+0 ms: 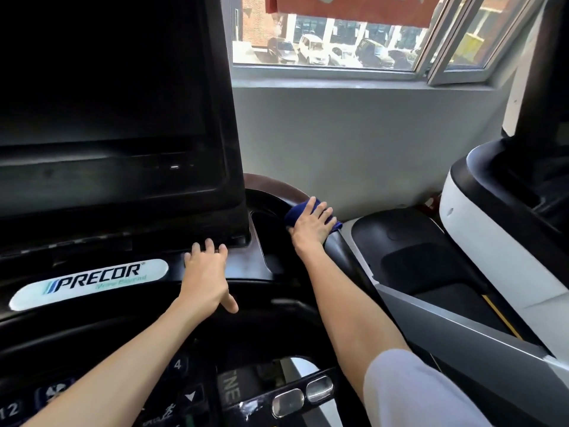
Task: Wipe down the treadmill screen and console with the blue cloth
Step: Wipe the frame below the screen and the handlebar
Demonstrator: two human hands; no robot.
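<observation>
Head: right hand flat on blue cloth.

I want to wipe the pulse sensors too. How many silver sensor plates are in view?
2. The left sensor plate and the right sensor plate sit side by side on the black handlebar at the bottom of the view. Others may be hidden.
</observation>
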